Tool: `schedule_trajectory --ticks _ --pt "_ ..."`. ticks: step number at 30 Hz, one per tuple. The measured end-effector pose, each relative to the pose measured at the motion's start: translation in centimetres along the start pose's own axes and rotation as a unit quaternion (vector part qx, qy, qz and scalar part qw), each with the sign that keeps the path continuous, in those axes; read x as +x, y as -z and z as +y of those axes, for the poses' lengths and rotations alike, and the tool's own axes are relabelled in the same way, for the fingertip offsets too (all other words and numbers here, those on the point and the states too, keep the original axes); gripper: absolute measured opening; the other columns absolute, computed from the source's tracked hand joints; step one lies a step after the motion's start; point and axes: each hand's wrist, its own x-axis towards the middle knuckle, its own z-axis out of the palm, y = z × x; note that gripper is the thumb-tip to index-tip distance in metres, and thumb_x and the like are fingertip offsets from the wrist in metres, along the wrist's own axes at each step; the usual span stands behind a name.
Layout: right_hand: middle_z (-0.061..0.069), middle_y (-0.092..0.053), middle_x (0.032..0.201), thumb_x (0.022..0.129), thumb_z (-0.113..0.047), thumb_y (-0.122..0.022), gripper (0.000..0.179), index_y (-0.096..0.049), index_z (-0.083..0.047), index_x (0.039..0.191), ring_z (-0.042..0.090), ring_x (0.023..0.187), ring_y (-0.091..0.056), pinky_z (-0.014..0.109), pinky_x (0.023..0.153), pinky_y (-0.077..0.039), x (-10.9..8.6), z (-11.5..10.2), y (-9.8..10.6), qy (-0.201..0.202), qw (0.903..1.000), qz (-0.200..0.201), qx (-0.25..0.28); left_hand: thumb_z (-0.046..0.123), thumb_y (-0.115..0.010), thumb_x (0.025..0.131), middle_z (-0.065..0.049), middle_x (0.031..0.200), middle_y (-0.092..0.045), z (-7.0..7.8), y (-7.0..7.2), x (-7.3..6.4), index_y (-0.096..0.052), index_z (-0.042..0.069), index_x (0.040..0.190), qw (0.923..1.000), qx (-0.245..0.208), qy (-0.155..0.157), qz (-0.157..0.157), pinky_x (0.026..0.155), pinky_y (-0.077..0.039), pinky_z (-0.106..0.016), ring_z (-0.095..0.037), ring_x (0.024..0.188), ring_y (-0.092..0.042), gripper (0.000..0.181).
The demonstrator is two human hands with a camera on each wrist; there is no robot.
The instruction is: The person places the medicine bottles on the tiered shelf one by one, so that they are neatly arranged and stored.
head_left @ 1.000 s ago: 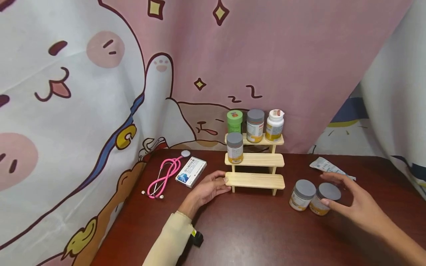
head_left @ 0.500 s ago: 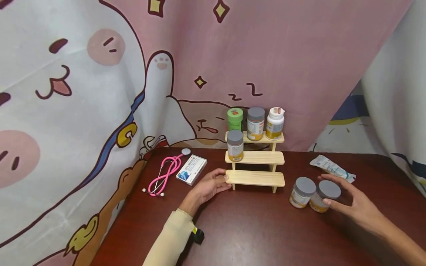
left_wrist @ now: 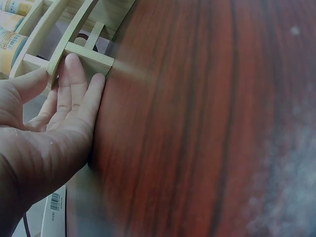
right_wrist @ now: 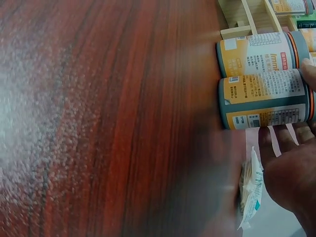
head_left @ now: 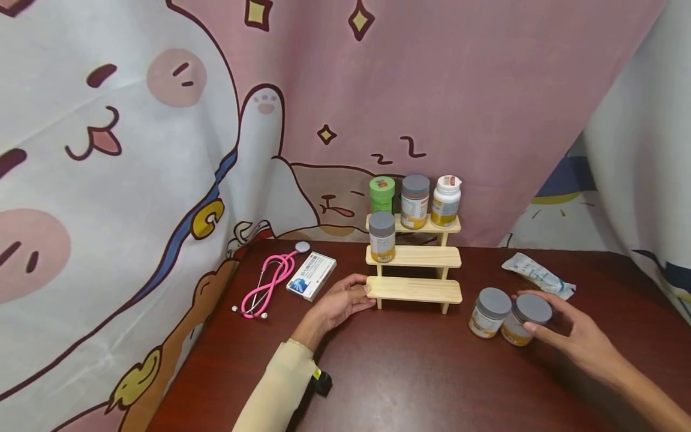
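Note:
My left hand (head_left: 341, 303) grips the left end of the lowest step of a three-step wooden rack (head_left: 415, 290), thumb on top and fingers beneath, as the left wrist view (left_wrist: 64, 118) shows. On the right, my right hand (head_left: 574, 333) holds a supplement jar (head_left: 518, 333) with a grey lid, its thumb at the near side and its fingers round the far side. A matching grey-lidded jar (head_left: 486, 324) stands right beside it, on the rack's side. In the right wrist view the held jar (right_wrist: 261, 96) has a yellow and white label.
The rack's top step bears a green container (head_left: 381, 195), a grey-lidded jar (head_left: 414, 207) and a white bottle (head_left: 445, 207). Another jar (head_left: 382, 240) is on the middle step. A pink stethoscope (head_left: 275, 279), medicine box (head_left: 311, 276) and white tube (head_left: 540, 276) lie on the table.
My right hand's fingers have drawn in round the right-hand jar. My left hand keeps its grip on the rack, and the jars stay in place.

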Motion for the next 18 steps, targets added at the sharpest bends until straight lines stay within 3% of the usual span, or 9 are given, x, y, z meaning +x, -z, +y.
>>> schedule_trajectory --ticks 7,12,18 --pt "-0.034 -0.06 0.122 0.096 -0.021 -0.079 0.058 -0.056 -0.015 0.149 -0.012 0.099 -0.06 0.007 0.074 -0.046 -0.4 -0.1 0.3 -0.025 0.9987 0.042 -0.016 0.006 -0.055 0.107 -0.005 0.107 -0.066 -0.1 0.0 -0.1 -0.052 0.003 0.137 1.0 0.003 0.002 0.001 0.105 -0.061 -0.04 -0.017 0.095 -0.073 0.03" --pt "-0.039 -0.057 0.115 0.097 -0.025 -0.079 0.06 -0.054 -0.015 0.151 -0.015 0.095 -0.058 0.008 0.07 -0.045 -0.2 -0.1 0.9 -0.05 0.997 0.056 -0.021 0.008 -0.055 0.108 -0.004 0.107 -0.067 -0.1 0.0 0.0 -0.052 0.003 0.138 1.0 0.005 0.002 -0.001 0.105 -0.061 -0.04 -0.016 0.094 -0.073 0.031" --pt "-0.038 -0.059 0.111 0.094 -0.02 -0.082 0.058 -0.057 -0.015 0.146 -0.018 0.095 -0.056 0.005 0.071 -0.042 0.6 -0.3 1.7 -0.025 0.9939 0.104 -0.024 0.008 -0.056 0.107 -0.004 0.107 -0.067 0.0 0.1 0.0 -0.052 0.003 0.137 1.0 0.002 -0.002 -0.004 0.104 -0.061 -0.039 -0.016 0.094 -0.073 0.03"
